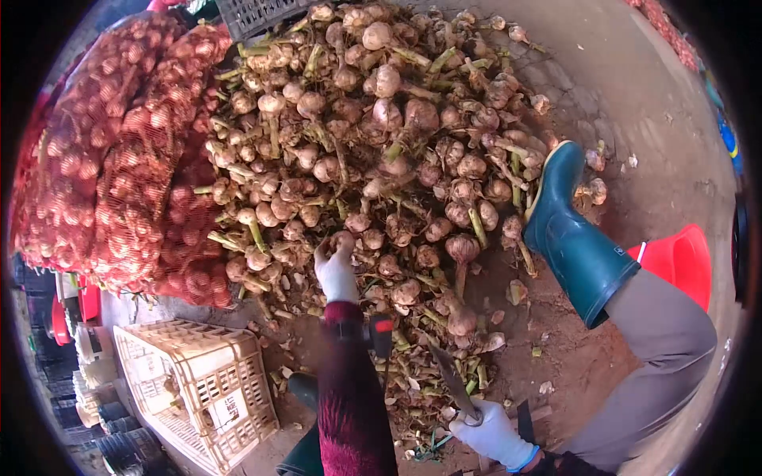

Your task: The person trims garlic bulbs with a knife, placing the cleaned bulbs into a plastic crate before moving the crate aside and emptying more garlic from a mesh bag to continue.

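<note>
1. The left hand (336, 270), gloved in white, is stretched forward to the near edge of the garlic heap (381, 151) on the ground; its grip is closed around one garlic bulb (344, 240) at the front of the pile.
2. The right hand (494, 432), also gloved, is kept low by the knee, its grip clenched on the handle of a knife (451, 377) whose blade is pointed up and forward, well apart from the left hand.
3. The bulb is best taken by its head, so that stalk and roots are left free for the blade; whether the stalk is clear of its neighbours cannot be told from here.
4. A bulb from the loose front edge is judged the safer choice, since bulbs deeper in the heap are tangled by their green stalks.
5. The blade is best held still and turned away from the boot (573, 238) and the reaching arm until the bulb is brought near.
6. The trimmings (421, 373) between the legs are judged a slipping hazard underfoot.
7. The beige crate (198, 389) is near the left side, and the red net sacks (119, 159) lie beside the heap.
</note>
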